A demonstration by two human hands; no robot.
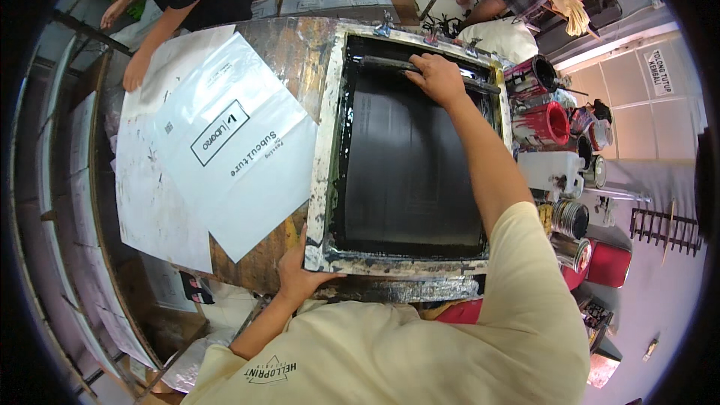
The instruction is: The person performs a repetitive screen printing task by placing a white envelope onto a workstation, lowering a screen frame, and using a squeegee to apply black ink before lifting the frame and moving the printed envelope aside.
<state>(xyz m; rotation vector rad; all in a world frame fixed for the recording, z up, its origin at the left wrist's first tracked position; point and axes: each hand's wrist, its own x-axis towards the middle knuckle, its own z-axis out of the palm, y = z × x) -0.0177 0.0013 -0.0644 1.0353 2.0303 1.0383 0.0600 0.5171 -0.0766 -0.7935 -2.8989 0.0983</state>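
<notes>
The stained wooden table [304, 67] carries a framed screen [409, 165] at three o'clock, white paper [157, 202] and printed plastic [236, 146] at nine.

Squeegee [480, 85] partly hidden by right fingers [424, 64], lower edge apparently lost in darkness.

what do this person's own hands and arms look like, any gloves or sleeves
Both the left hand and the right hand are bare, with no gloves, and no watch or bracelet shows on either wrist. The person wears a pale yellow T-shirt with loose short sleeves, leaving the forearms uncovered. A small dark print marks the shirt's front.
</notes>
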